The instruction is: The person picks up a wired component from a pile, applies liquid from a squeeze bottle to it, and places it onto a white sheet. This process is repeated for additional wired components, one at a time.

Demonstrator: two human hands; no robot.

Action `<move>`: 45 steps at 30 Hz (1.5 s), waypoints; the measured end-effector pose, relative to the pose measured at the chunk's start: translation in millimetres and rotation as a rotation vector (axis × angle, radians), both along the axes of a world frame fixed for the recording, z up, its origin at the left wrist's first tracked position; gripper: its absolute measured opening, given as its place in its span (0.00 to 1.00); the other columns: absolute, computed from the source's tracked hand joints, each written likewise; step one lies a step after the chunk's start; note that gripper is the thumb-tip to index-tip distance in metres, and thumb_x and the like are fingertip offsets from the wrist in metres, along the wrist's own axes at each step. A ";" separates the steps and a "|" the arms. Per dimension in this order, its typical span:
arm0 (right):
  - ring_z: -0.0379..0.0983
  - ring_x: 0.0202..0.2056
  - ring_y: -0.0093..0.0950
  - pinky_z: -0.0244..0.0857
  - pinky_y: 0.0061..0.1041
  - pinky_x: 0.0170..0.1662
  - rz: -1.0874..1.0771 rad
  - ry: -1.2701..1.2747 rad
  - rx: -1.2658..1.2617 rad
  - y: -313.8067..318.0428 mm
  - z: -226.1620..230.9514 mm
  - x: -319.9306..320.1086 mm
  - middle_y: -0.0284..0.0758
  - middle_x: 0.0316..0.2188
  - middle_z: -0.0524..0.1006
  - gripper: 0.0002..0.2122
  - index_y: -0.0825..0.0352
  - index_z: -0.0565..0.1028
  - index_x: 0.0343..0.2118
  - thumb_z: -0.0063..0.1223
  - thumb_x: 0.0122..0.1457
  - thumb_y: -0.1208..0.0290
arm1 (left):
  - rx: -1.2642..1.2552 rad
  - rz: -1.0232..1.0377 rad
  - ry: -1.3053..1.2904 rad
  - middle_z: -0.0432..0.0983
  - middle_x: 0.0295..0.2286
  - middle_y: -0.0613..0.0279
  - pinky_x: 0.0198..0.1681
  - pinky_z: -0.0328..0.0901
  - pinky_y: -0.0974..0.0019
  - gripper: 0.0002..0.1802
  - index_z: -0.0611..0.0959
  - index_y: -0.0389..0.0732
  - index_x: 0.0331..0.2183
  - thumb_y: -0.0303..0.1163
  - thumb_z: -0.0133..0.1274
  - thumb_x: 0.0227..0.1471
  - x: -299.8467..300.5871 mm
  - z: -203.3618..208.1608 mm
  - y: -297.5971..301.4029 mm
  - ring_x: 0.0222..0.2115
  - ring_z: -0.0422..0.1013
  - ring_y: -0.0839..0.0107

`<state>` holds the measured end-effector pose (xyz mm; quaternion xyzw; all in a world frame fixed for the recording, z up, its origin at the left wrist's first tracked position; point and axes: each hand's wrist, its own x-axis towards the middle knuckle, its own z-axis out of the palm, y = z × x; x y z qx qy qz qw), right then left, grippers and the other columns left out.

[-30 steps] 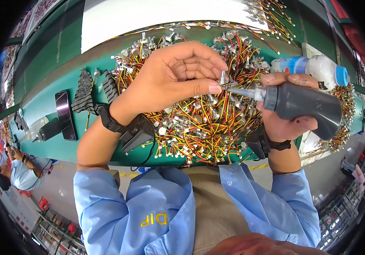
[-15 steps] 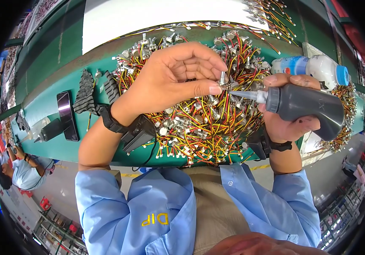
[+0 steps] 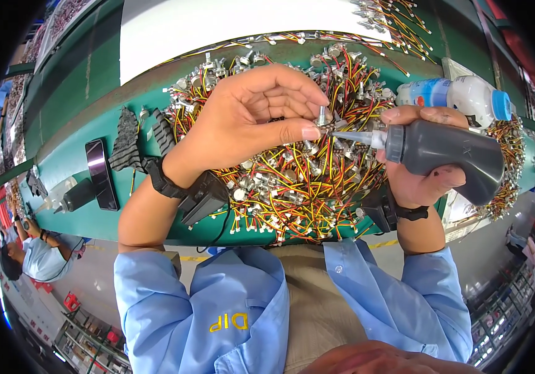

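Observation:
Between thumb and fingertips, my left hand (image 3: 242, 115) pinches a small potentiometer (image 3: 322, 116) with its metal shaft pointing up. My right hand (image 3: 409, 187) is wrapped round a dark grey squeeze bottle (image 3: 451, 153), tipped on its side. The bottle's pale tapered nozzle (image 3: 361, 136) points left, and its tip is at the base of the potentiometer; whether they touch I cannot tell. Below both hands lies a big heap of potentiometers (image 3: 292, 187) with red, yellow and black wires and white connectors.
A white bottle with a blue cap (image 3: 476, 100) lies right of the heap. On the green table (image 3: 155, 227) at left are a phone (image 3: 101, 174), a dark striped cloth (image 3: 127, 140) and another squeeze bottle (image 3: 75, 194). A white board (image 3: 230, 28) spans the far side. Another person (image 3: 46, 252) works at far left.
Both hands have shifted very slightly left together with the potentiometer and the squeeze bottle. Each grip is unchanged, and the nozzle tip stays by the potentiometer.

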<state>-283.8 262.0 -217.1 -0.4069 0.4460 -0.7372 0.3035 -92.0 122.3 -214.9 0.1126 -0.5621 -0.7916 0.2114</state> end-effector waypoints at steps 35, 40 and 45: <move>0.73 0.38 0.46 0.71 0.44 0.39 0.157 0.042 -0.167 -3.9 2.3 -4.1 0.40 0.41 0.70 0.28 0.67 0.60 0.46 0.53 0.53 0.49 | -0.011 -0.009 -0.002 0.74 0.35 0.59 0.44 0.68 0.71 0.16 0.74 0.34 0.39 0.16 0.56 0.46 3.4 1.6 -6.6 0.38 0.72 0.74; 0.73 0.41 0.45 0.70 0.41 0.42 0.083 0.024 -0.289 -1.4 11.9 -14.6 0.46 0.41 0.71 0.29 0.68 0.60 0.47 0.57 0.51 0.52 | 0.056 -0.031 -0.024 0.74 0.34 0.56 0.43 0.69 0.69 0.12 0.73 0.34 0.36 0.16 0.55 0.46 7.5 22.6 -17.7 0.38 0.72 0.72; 0.71 0.44 0.45 0.68 0.39 0.45 -0.023 0.305 -0.437 3.1 18.3 -34.5 0.52 0.43 0.70 0.32 0.68 0.59 0.48 0.64 0.46 0.57 | 0.109 0.064 0.170 0.73 0.33 0.55 0.42 0.69 0.72 0.07 0.73 0.35 0.34 0.20 0.53 0.49 17.3 10.9 -75.5 0.36 0.72 0.71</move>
